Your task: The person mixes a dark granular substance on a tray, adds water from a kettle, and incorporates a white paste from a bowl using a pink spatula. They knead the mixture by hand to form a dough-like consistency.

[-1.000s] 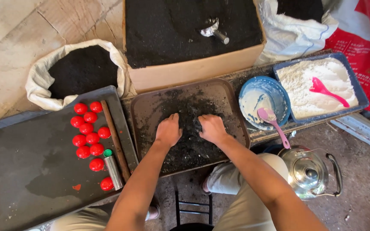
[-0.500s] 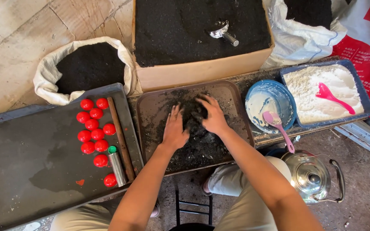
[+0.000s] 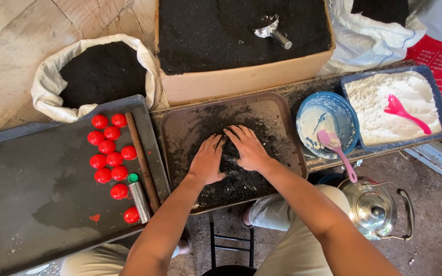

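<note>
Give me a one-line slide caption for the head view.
Both hands, left and right, press into dark powder on a brown tray beside red balls.

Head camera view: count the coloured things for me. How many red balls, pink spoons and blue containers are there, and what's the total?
Red balls: 12
Pink spoons: 2
Blue containers: 2
Total: 16
</note>
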